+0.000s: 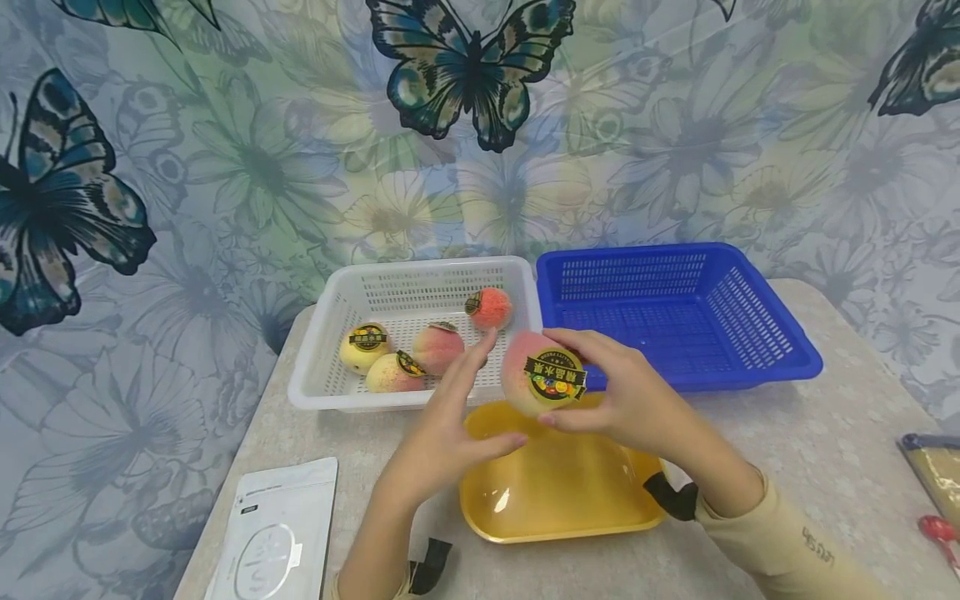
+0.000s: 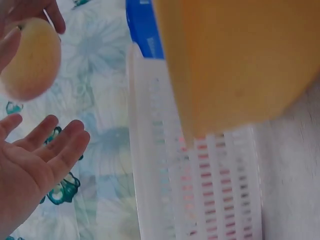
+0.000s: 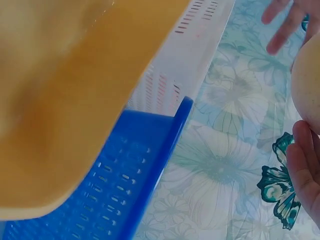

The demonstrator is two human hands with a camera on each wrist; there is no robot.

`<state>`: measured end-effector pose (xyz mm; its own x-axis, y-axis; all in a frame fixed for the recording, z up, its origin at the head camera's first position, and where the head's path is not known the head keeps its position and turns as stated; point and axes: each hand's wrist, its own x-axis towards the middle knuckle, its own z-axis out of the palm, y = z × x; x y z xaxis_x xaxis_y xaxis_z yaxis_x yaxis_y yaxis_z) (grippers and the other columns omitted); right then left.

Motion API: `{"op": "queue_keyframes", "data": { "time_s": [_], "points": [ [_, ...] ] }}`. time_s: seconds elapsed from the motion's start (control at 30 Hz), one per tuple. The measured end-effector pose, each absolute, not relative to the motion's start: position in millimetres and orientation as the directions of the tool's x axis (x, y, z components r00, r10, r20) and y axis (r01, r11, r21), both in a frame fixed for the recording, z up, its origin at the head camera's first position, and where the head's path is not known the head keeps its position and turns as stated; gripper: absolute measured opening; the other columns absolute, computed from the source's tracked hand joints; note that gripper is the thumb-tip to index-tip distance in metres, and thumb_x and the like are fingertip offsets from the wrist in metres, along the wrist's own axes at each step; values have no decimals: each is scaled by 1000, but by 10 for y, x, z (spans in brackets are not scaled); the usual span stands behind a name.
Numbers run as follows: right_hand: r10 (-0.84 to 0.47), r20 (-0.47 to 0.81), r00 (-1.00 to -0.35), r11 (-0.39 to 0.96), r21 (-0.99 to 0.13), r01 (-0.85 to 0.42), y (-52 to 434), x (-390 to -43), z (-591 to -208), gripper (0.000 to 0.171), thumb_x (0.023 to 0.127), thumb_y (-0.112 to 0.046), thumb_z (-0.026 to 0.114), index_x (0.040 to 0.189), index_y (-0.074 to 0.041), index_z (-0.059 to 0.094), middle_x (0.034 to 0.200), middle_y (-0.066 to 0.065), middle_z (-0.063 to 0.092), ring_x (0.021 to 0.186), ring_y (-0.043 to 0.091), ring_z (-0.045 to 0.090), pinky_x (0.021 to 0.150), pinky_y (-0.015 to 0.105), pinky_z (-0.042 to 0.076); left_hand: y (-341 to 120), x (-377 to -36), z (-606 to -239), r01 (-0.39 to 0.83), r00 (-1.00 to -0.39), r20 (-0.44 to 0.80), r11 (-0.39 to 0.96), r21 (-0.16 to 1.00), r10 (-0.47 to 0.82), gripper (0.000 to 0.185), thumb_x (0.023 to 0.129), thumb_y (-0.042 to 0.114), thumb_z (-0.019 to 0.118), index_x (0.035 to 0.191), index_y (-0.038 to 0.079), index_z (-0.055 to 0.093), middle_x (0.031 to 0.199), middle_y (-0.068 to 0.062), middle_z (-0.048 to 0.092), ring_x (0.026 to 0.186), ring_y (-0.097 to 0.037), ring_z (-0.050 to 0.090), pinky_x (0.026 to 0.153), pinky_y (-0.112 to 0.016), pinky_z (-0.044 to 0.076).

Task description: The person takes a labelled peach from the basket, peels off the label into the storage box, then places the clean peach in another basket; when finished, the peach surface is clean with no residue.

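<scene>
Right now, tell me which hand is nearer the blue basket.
Right. The right hand holds a peach just in front of the blue basket; the left hand is open, farther off, before the white basket.

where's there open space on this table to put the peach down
The blue basket holds nothing, and the yellow tray below the peach is bare. Bare tabletop lies right of the tray. The white basket is crowded with four peaches.

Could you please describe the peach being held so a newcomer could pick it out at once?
Above the yellow tray, in front of the white basket, the right hand holds a peach. Unlike the four in the basket, it is lifted, its sticker facing the camera.
</scene>
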<state>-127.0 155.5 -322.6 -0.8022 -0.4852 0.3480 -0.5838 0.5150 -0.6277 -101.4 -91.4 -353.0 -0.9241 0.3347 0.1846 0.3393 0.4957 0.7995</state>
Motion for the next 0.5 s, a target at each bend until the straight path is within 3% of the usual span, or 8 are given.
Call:
{"op": "queue_keyframes", "data": {
  "time_s": [0.37,0.5],
  "points": [
    [-472,359,-805,490,-652,-578,1521,-1220,-3299,80,73,-41,87,142,-20,52,133,-9,61,116,8,60,97,35,54,-708,-970,-3538,394,-899,270,367,842,346,109,75,33,88,155,45,16,155,18,32,137,-7,42,112,-41,42],
    [-454,364,-813,483,-667,-568,1494,-1200,-3334,80,73,-41,88,141,-19,52,131,-9,61,113,7,60,94,34,54,-669,-957,-3576,375,-910,273,340,863,312,110,72,32,90,156,41,18,153,16,37,128,-9,51,106,-39,47]
  ]
}}
